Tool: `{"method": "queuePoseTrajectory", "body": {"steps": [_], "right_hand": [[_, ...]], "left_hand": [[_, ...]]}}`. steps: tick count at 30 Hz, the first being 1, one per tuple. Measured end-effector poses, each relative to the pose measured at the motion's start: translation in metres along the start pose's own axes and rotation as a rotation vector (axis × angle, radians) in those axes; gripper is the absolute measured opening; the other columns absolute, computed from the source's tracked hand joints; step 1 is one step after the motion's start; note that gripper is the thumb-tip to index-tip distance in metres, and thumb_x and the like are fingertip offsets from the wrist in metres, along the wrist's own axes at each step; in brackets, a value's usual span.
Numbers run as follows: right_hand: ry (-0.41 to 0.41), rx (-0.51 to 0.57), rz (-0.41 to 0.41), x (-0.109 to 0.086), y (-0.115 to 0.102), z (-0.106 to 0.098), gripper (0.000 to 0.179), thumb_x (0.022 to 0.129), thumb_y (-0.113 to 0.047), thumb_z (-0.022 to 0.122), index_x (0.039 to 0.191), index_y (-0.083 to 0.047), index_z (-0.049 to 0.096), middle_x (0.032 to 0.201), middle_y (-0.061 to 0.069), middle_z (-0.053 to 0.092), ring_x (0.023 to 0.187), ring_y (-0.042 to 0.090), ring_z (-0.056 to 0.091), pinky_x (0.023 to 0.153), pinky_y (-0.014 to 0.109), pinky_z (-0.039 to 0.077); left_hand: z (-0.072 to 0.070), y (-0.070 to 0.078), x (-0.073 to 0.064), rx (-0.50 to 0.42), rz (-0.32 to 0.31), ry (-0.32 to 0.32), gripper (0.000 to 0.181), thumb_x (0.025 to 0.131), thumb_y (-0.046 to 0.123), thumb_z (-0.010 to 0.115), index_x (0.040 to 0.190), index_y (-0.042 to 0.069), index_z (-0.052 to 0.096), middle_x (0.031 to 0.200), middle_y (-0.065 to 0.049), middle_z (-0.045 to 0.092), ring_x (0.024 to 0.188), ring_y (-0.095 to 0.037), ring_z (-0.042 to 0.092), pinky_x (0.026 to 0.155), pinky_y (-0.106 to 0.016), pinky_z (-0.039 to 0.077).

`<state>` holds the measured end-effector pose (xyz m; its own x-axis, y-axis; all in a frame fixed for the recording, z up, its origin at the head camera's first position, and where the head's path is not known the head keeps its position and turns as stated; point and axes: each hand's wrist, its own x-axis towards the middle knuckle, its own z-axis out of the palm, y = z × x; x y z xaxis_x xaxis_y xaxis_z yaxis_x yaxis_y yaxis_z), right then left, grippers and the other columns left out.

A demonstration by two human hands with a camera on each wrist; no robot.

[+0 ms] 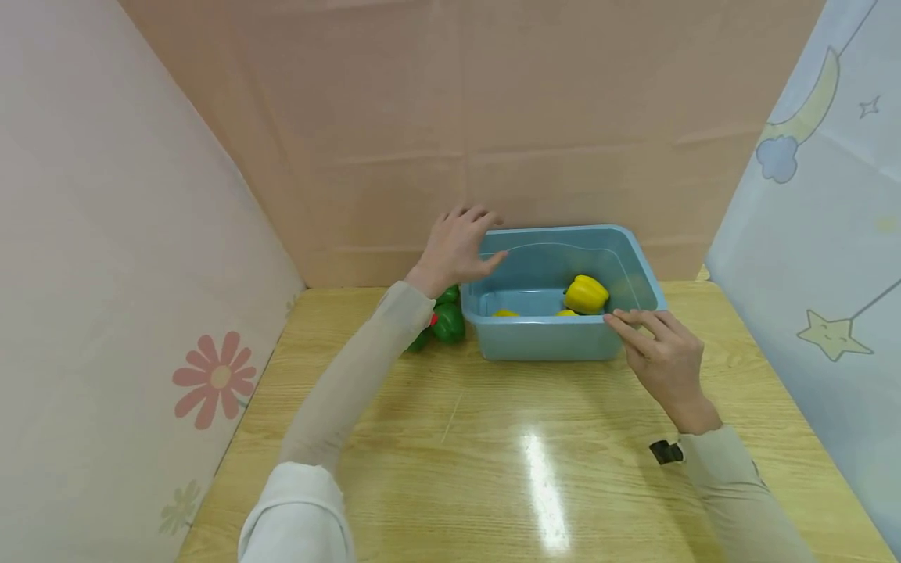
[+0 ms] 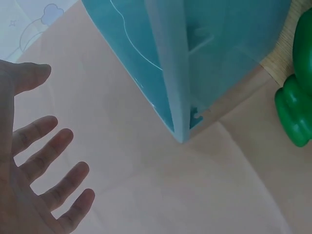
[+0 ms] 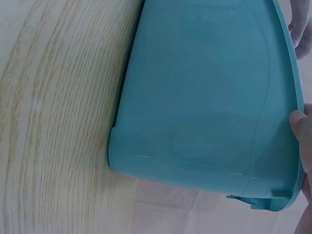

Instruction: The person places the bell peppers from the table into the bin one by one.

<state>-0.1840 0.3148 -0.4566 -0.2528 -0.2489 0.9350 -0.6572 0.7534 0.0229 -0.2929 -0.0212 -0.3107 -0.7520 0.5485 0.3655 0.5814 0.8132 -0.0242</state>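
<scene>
A blue plastic bin point(image 1: 549, 342) stands against the back wall, and a yellow bell pepper point(image 1: 587, 295) lies inside it. Parts of other yellow pieces show low behind the bin's front rim. The right hand point(image 1: 662, 356) pinches that rim near its right corner, the thumb point(image 3: 298, 122) on the outer wall. Over the bin's left back corner hovers the left hand point(image 1: 457, 246), fingers spread and holding nothing; the left wrist view shows it apart from the bin point(image 2: 168, 73). Green bell peppers point(image 1: 449, 323) sit left of the bin, partly hidden by the left forearm.
The wooden tabletop point(image 1: 450, 469) extends in front of the bin. A tan sheet point(image 1: 457, 102) covers the back, with patterned panels on the left point(image 1: 141, 234) and right point(image 1: 831, 250). A small red patch point(image 1: 432, 320) shows beside the green peppers.
</scene>
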Motion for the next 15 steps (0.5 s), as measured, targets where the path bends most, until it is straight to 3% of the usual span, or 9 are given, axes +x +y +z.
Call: {"method": "queuePoseTrajectory", "body": {"steps": [2, 9, 15], "right_hand": [[0.000, 0.006, -0.002, 0.000, -0.001, 0.000, 0.028, 0.091, 0.008, 0.075, 0.110, -0.009, 0.086, 0.096, 0.014, 0.080, 0.072, 0.039, 0.068, 0.047, 0.047, 0.046], [0.009, 0.002, 0.004, 0.000, -0.004, 0.001, 0.041, 0.079, 0.018, 0.078, 0.108, -0.010, 0.086, 0.096, 0.014, 0.080, 0.071, 0.039, 0.067, 0.044, 0.046, 0.043], [0.016, -0.008, 0.008, 0.003, -0.004, 0.001, 0.038, 0.080, 0.016, 0.079, 0.107, -0.009, 0.086, 0.096, 0.014, 0.080, 0.071, 0.040, 0.068, 0.045, 0.048, 0.045]], "left_hand": [[0.002, -0.002, -0.005, -0.011, -0.005, -0.003, 0.055, 0.100, 0.053, 0.068, 0.144, 0.019, 0.064, 0.146, -0.002, 0.062, 0.136, -0.033, 0.056, 0.112, -0.052, 0.047], [0.005, -0.010, -0.017, -0.013, -0.012, 0.005, 0.056, 0.099, 0.054, 0.067, 0.143, 0.018, 0.065, 0.146, -0.004, 0.062, 0.135, -0.035, 0.057, 0.112, -0.053, 0.046], [0.004, -0.013, -0.022, 0.004, -0.014, 0.017, 0.053, 0.099, 0.054, 0.067, 0.140, 0.021, 0.065, 0.141, -0.001, 0.064, 0.134, -0.033, 0.057, 0.112, -0.050, 0.046]]}}
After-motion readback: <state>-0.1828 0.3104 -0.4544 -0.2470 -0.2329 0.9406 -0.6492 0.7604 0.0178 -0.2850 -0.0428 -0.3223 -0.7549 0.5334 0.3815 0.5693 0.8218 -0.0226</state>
